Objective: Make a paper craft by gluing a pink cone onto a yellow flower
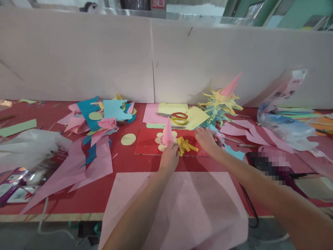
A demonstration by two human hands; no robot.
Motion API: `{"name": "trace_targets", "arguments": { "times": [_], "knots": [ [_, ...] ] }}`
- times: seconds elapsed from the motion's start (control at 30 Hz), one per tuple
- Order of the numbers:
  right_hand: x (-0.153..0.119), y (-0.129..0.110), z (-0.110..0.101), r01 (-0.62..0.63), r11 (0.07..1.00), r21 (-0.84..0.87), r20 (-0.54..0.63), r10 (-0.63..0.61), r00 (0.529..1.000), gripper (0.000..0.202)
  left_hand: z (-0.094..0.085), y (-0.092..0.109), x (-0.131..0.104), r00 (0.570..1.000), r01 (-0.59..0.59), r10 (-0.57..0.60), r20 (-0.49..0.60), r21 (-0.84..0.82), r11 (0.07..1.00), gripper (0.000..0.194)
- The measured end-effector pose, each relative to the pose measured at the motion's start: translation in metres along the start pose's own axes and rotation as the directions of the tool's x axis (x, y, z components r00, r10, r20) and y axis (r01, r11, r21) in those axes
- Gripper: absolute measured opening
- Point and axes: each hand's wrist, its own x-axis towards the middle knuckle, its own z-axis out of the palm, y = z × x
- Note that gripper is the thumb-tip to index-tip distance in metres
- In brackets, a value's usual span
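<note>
My left hand (170, 158) is closed at the front of a pink paper cone (168, 133), its fingertips against a bunch of yellow fringed paper strips (185, 146). The cone stands upright in a ring of pale yellow paper petals (158, 140) on a red board (145, 142). My right hand (205, 139) rests palm down at the board's right part, fingers stretched out, with nothing visible in them. Just right of it lies a clear pinkish roll (220, 139), partly hidden by the wrist.
Red-handled scissors (179, 115) lie on yellow sheets (196, 118) behind the board. A finished-looking fringed figure with a pink cone (231, 86) stands back right. Paper scraps (93, 159) and a plastic bag (28, 146) are left; a dark, partly blurred tool (267, 166) lies right.
</note>
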Motion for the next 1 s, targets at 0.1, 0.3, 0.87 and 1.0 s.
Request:
{"name": "trace_targets", "arguments": {
  "times": [0.1,0.3,0.87,1.0],
  "knots": [
    [-0.003,0.008,-0.003,0.007,0.999,0.032,0.017,-0.007,1.000,0.023,-0.001,0.000,0.000,1.000,0.009,-0.009,0.001,-0.020,1.000,0.029],
    [-0.005,0.019,-0.010,0.092,0.991,0.100,0.043,-0.097,0.994,0.018,0.001,-0.002,0.000,1.000,0.016,-0.017,-0.008,-0.042,0.999,0.029],
    [0.000,0.025,-0.059,-0.008,0.549,0.836,-0.208,0.331,0.921,0.022,-0.012,0.010,0.000,0.983,0.063,-0.102,-0.152,-0.243,0.968,0.028],
    [-0.020,0.000,-0.045,-0.035,0.703,0.710,-0.161,0.210,0.964,0.027,-0.041,0.008,-0.004,0.882,0.048,-0.167,-0.440,-0.269,0.962,0.025]
  ]
}}
